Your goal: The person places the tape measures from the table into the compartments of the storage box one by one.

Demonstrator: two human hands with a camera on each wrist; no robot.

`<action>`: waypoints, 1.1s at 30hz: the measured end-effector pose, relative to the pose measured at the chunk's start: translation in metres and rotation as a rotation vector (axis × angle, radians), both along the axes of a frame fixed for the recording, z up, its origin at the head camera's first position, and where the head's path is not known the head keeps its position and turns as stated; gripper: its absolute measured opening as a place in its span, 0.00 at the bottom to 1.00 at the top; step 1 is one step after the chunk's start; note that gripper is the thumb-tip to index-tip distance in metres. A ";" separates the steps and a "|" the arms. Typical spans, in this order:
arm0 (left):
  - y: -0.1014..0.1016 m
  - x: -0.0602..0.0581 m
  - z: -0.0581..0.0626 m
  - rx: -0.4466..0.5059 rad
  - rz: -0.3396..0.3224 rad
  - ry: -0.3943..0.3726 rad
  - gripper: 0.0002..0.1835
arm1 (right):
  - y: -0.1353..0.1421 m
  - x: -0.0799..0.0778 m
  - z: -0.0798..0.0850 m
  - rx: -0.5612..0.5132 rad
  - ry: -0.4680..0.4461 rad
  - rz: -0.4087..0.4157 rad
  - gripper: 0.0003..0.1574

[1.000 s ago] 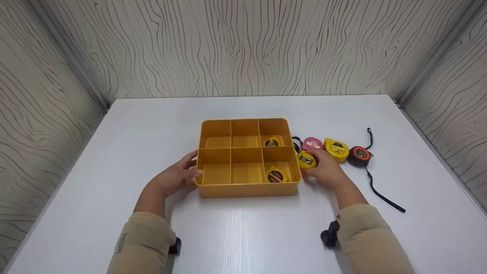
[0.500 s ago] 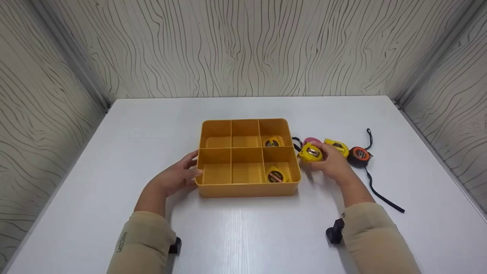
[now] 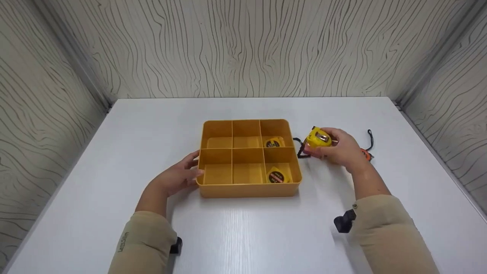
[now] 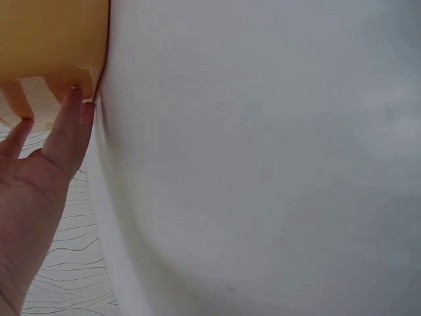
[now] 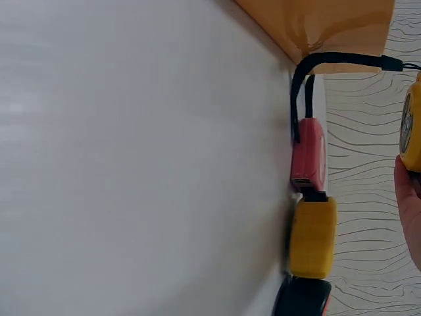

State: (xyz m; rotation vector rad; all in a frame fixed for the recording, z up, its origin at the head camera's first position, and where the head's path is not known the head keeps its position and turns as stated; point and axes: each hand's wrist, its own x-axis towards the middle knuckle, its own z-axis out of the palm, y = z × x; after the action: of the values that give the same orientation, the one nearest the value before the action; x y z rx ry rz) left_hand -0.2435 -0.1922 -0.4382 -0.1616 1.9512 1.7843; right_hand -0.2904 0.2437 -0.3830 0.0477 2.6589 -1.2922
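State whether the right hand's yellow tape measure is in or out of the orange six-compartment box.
Out: the right hand holds the tape measure above the white table, beside the box.

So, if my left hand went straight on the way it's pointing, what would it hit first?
Your left hand would meet the yellow divided box right away: it appears to be touching the box's left side, though I can't tell how firmly.

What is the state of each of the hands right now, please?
Left hand: open, touching the side of the orange box.
Right hand: closed, holding a yellow tape measure.
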 end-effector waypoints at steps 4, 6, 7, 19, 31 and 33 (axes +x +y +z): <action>0.000 0.000 0.000 -0.001 0.004 -0.004 0.40 | -0.001 -0.001 0.015 0.036 -0.011 -0.005 0.48; 0.001 -0.001 0.000 -0.003 0.005 -0.004 0.40 | -0.001 -0.003 0.022 0.036 -0.022 -0.013 0.49; 0.001 -0.001 0.000 -0.004 0.006 -0.004 0.40 | -0.001 -0.004 0.026 0.033 -0.026 -0.017 0.49; -0.001 -0.001 -0.003 0.034 -0.008 0.008 0.40 | -0.007 -0.018 0.070 0.056 0.079 -0.004 0.44; 0.000 -0.001 -0.002 0.013 0.002 -0.003 0.40 | -0.029 -0.029 0.095 0.026 0.123 -0.002 0.44; -0.001 -0.001 -0.002 0.007 0.003 -0.004 0.40 | -0.036 -0.031 0.098 0.023 0.130 0.000 0.44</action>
State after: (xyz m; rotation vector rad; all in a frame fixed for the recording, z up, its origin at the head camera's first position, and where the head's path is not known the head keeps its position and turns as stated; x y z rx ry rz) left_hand -0.2445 -0.1930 -0.4406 -0.1652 1.9424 1.7914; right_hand -0.3215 0.2081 -0.2849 -0.0339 2.7818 -1.3067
